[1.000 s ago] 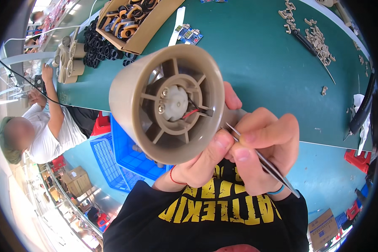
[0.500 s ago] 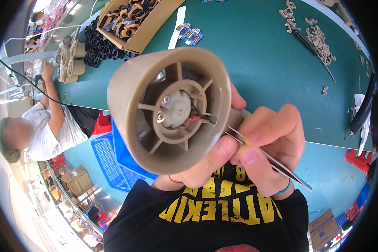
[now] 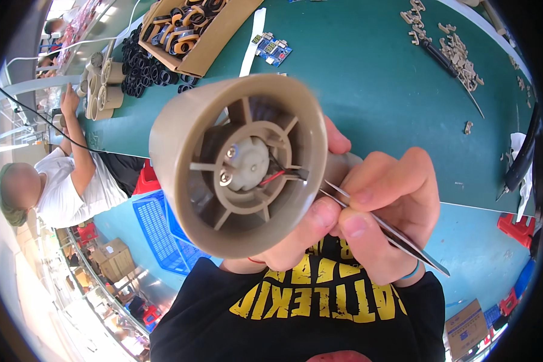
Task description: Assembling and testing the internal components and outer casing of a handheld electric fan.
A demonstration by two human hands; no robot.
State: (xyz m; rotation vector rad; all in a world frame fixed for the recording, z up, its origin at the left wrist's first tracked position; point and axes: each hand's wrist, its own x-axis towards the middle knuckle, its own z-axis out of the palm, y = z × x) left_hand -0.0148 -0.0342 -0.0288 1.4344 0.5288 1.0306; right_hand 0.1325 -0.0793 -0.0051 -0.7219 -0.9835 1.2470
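My left hand (image 3: 301, 235) holds a beige round fan housing (image 3: 181, 139) close up, its open end facing me. Spokes inside it carry a small motor (image 3: 247, 166) with two screws. Red and black wires (image 3: 277, 175) run from the motor toward the rim on the right. In my right hand (image 3: 386, 199) I pinch metal tweezers (image 3: 404, 241). Their tips reach over the rim to the black end of the wires. My left thumb lies against the housing's lower right edge, just under the tweezers.
Below lies a green table (image 3: 374, 90) with a cardboard box of parts (image 3: 193, 30), black rings (image 3: 145, 72), small circuit boards (image 3: 271, 48), beige pieces (image 3: 452, 48) and more beige housings (image 3: 102, 84). A seated person (image 3: 60, 187) works at the left. A blue crate (image 3: 163, 229) stands under the table.
The housing has come nearer and shifted a little to the right. The tweezers' tips have moved in over the rim to the wires.
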